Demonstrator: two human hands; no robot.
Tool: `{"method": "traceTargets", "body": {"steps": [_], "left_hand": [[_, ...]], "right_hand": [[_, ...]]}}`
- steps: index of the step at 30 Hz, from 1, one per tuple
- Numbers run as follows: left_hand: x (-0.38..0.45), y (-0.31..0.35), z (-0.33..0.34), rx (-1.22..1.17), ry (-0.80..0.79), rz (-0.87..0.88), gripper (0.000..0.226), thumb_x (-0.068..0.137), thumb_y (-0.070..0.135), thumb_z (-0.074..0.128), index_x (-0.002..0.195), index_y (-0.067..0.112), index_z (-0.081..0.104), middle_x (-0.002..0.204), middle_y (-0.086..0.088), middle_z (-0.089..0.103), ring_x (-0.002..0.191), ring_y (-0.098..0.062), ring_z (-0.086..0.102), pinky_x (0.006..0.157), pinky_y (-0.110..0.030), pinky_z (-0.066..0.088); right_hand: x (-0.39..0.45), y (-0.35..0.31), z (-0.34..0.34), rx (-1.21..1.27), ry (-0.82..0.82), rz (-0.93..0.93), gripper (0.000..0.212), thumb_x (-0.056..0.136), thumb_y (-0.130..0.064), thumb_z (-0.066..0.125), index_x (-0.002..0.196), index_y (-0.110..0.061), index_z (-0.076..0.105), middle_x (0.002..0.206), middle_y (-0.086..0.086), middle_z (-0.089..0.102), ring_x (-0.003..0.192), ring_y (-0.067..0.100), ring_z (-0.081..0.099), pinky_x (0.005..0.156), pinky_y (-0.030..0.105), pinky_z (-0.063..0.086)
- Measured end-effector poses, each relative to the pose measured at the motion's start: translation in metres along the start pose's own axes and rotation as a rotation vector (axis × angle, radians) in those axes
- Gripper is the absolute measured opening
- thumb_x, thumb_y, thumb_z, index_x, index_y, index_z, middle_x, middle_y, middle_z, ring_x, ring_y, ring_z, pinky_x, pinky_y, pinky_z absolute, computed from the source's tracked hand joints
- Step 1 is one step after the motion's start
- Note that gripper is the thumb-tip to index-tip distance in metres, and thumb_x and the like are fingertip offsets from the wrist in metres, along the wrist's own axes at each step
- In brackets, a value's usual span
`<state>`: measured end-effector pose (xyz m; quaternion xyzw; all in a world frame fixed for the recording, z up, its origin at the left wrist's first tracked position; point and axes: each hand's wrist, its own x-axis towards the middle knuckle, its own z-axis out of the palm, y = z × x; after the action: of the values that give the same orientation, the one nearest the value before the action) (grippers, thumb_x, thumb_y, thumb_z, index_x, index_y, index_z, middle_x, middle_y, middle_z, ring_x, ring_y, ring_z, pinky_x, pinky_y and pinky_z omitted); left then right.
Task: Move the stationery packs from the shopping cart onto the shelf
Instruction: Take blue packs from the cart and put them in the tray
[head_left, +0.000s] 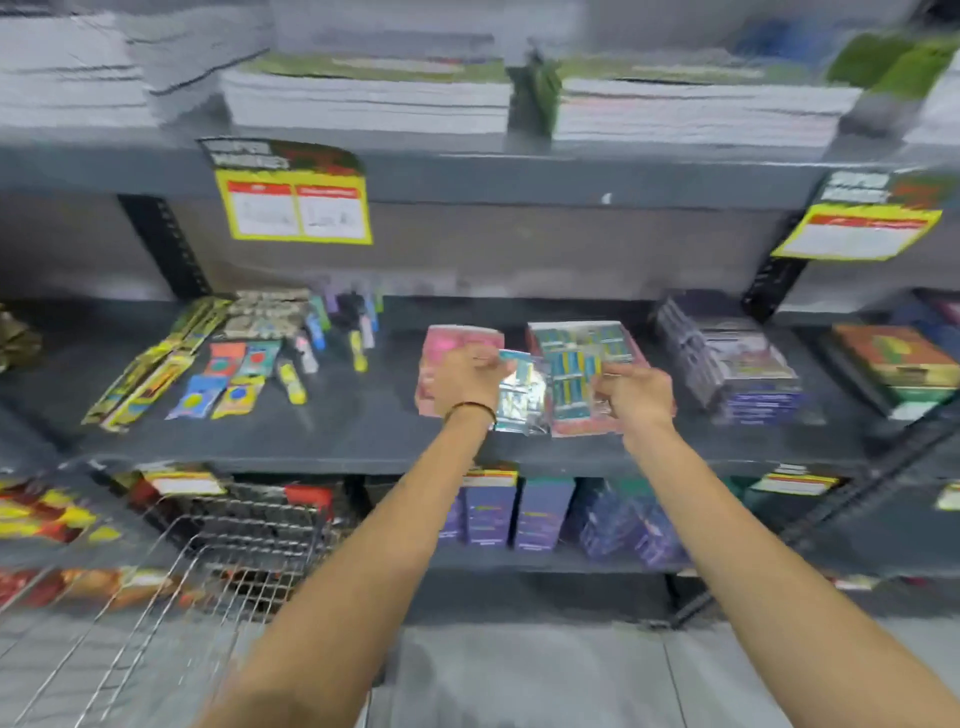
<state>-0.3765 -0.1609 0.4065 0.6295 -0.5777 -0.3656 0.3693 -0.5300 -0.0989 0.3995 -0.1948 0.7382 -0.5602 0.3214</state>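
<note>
Both my arms reach over the dark middle shelf. My left hand pinches a shiny silver-and-blue stationery pack by its upper left corner, holding it just above the shelf. My right hand grips a teal pack that lies on top of a pink-edged stack of similar packs. A pink pack lies on the shelf behind my left hand. The wire shopping cart stands at the lower left; the blur hides what is in it.
Small coloured packs, glue sticks and pencil packs lie on the shelf's left part. Boxed stacks sit to the right. Notebook piles fill the upper shelf. Purple boxes stand on the lower shelf. Yellow price tags hang down.
</note>
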Motion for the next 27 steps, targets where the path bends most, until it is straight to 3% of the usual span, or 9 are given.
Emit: {"method": "traceTargets", "body": {"steps": [4,7,18,23,25,27], "left_hand": [[0.005,0.032,0.056,0.025,-0.107,0.073,0.023,0.076,0.013,0.077,0.096,0.007,0.069,0.106,-0.012,0.073,0.1,-0.028,0.067,0.085,-0.034,0.055],[0.014,0.034,0.085,0.13,-0.116,0.058,0.022,0.078,0.014,0.076,0.097,0.008,0.067,0.106,-0.013,0.073,0.101,-0.03,0.067,0.088,-0.038,0.056],[0.03,0.023,0.13,0.344,-0.163,0.009,0.022,0.088,0.01,0.066,0.108,0.002,0.067,0.114,-0.019,0.07,0.108,-0.034,0.065,0.092,-0.042,0.054],[0.018,0.012,0.132,0.72,-0.239,0.321,0.027,0.094,-0.005,0.044,0.118,-0.001,0.056,0.126,-0.021,0.056,0.112,-0.036,0.06,0.092,-0.042,0.052],[0.015,0.007,0.132,0.838,-0.27,0.475,0.03,0.093,-0.003,0.046,0.12,0.002,0.057,0.131,-0.017,0.05,0.12,-0.033,0.051,0.098,-0.041,0.047],[0.009,0.004,0.135,0.92,-0.344,0.579,0.031,0.09,0.002,0.049,0.118,0.008,0.061,0.128,-0.011,0.057,0.124,-0.031,0.044,0.105,-0.04,0.037]], "right_hand": [[0.041,-0.003,-0.034,-0.203,0.152,-0.031,0.024,0.074,0.006,0.062,0.093,-0.003,0.074,0.079,0.011,0.072,0.086,0.028,0.068,0.082,0.034,0.053],[0.053,-0.002,-0.038,-0.336,0.169,-0.056,0.022,0.079,0.001,0.06,0.096,-0.003,0.073,0.103,0.022,0.072,0.102,0.035,0.066,0.09,0.037,0.053],[0.084,0.013,-0.033,-0.517,0.165,-0.077,0.023,0.091,-0.004,0.052,0.108,0.003,0.067,0.112,0.027,0.067,0.107,0.038,0.063,0.091,0.038,0.05],[0.086,0.024,-0.03,-0.779,0.066,-0.201,0.024,0.091,-0.004,0.051,0.111,0.003,0.061,0.107,0.028,0.068,0.102,0.041,0.064,0.081,0.04,0.052],[0.083,0.029,-0.03,-0.934,0.007,-0.312,0.024,0.09,0.003,0.046,0.109,0.001,0.059,0.103,0.027,0.068,0.096,0.041,0.065,0.077,0.041,0.052],[0.08,0.035,-0.031,-1.04,-0.048,-0.392,0.027,0.087,0.007,0.043,0.107,0.0,0.06,0.101,0.025,0.069,0.094,0.041,0.065,0.077,0.041,0.052]]}}
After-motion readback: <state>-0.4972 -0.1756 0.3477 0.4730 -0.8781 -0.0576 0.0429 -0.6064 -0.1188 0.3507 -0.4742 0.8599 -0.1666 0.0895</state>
